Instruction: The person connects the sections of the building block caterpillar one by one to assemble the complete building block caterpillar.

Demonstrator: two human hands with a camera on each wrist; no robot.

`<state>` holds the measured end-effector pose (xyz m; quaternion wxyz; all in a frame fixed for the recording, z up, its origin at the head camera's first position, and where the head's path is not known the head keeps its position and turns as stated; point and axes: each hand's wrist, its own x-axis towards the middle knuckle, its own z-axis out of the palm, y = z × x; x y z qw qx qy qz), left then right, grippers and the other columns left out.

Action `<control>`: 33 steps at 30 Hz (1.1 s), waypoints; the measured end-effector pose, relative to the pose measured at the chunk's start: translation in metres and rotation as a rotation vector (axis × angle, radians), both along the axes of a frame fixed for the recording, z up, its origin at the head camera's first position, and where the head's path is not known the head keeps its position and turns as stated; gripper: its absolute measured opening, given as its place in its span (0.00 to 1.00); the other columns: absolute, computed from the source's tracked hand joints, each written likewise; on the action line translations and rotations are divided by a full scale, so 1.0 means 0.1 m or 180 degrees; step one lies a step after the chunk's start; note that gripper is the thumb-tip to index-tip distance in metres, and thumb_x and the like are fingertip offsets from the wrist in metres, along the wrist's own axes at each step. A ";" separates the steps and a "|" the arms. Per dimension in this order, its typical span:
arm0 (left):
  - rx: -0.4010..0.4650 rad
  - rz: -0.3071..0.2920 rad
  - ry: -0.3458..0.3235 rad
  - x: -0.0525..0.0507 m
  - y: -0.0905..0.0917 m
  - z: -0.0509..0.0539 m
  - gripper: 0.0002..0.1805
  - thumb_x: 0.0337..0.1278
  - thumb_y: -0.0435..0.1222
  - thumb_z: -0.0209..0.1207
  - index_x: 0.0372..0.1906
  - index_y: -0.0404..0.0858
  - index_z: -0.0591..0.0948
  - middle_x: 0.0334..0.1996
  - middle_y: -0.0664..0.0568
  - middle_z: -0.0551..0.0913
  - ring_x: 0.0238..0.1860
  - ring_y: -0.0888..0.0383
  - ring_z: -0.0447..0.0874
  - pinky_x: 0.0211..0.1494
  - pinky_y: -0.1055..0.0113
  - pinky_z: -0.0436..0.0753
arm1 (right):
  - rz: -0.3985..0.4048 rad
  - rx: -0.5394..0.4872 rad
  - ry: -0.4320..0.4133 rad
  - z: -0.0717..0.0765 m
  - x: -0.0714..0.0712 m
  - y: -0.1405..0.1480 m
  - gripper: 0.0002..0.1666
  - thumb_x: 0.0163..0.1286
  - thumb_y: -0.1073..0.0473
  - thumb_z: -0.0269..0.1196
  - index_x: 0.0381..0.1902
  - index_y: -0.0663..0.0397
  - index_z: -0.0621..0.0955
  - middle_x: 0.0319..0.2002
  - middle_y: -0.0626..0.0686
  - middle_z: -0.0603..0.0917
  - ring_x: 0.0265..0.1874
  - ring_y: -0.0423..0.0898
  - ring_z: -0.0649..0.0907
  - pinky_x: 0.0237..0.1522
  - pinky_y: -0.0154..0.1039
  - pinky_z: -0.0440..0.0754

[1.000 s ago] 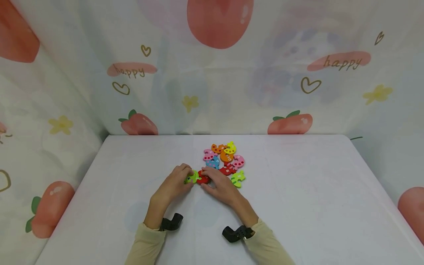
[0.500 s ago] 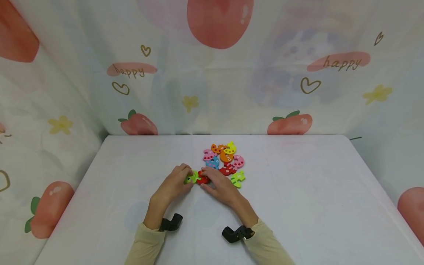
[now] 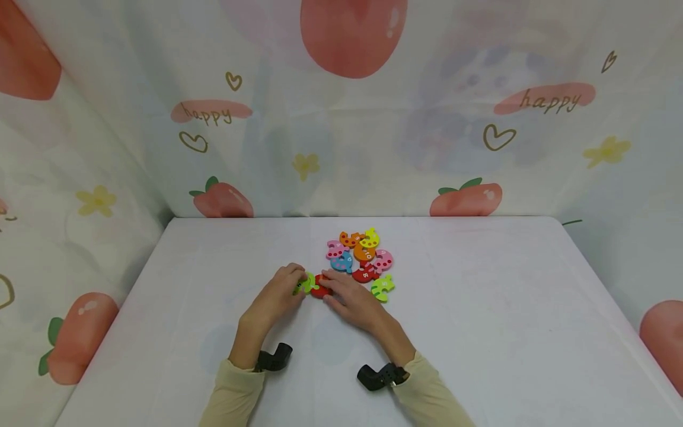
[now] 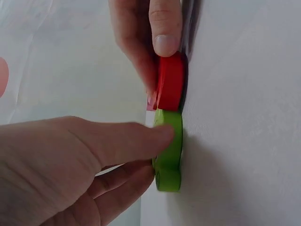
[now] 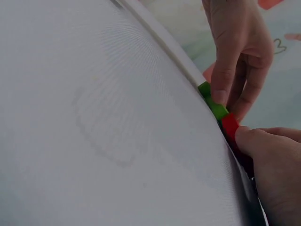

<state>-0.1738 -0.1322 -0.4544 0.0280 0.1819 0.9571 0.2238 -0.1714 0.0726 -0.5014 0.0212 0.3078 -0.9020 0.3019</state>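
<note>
My left hand (image 3: 277, 293) pinches a green puzzle piece (image 4: 171, 141) between thumb and fingers. An eye is printed on this piece. My right hand (image 3: 353, 298) grips a red puzzle piece (image 4: 171, 81) whose far part its fingers cover. The green and red pieces meet end to end on the table, seen edge-on in both wrist views. Behind and beside the right hand lie a red piece with a number (image 3: 366, 273), a blue piece (image 3: 342, 262) and a green piece (image 3: 382, 287).
Further back on the white table (image 3: 480, 308) sit a yellow piece (image 3: 370, 238), an orange numbered piece (image 3: 364, 252) and pink pieces, one of them at the right of the group (image 3: 383, 260). A printed cloth (image 3: 341, 136) hangs behind the table's back edge.
Both hands have shifted slightly to the left, and the green and red pieces have slid along with them. The other pieces stay where they were.
</note>
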 end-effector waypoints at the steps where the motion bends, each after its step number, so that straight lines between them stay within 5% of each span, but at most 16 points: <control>1: -0.0004 -0.0009 0.0052 0.00 -0.01 0.00 0.16 0.53 0.30 0.67 0.48 0.33 0.82 0.53 0.47 0.79 0.56 0.51 0.76 0.62 0.59 0.79 | 0.0021 0.0052 -0.0014 0.00 0.00 0.00 0.27 0.70 0.53 0.61 0.65 0.51 0.75 0.69 0.51 0.72 0.69 0.50 0.71 0.65 0.47 0.75; 21: 0.0029 0.0209 0.0186 -0.08 0.03 0.05 0.15 0.57 0.34 0.65 0.48 0.31 0.82 0.51 0.46 0.80 0.54 0.49 0.76 0.61 0.57 0.79 | -0.0075 0.0576 0.0043 0.15 -0.01 -0.09 0.29 0.71 0.50 0.59 0.69 0.46 0.71 0.70 0.50 0.70 0.70 0.48 0.70 0.67 0.46 0.73; 29: -0.0031 0.0245 0.0139 -0.06 0.09 0.00 0.14 0.54 0.33 0.67 0.45 0.33 0.82 0.50 0.47 0.79 0.52 0.50 0.76 0.56 0.57 0.82 | -0.0120 0.0545 -0.0001 0.12 0.02 -0.05 0.29 0.70 0.51 0.60 0.68 0.45 0.72 0.70 0.49 0.71 0.69 0.47 0.71 0.67 0.46 0.74; 33: -0.0155 0.0303 0.0104 -0.04 0.10 0.00 0.13 0.54 0.33 0.68 0.44 0.33 0.83 0.50 0.46 0.79 0.52 0.50 0.76 0.56 0.58 0.83 | -0.0120 0.0221 -0.0070 0.04 0.03 -0.06 0.26 0.71 0.54 0.59 0.66 0.45 0.74 0.68 0.50 0.73 0.68 0.48 0.72 0.67 0.46 0.73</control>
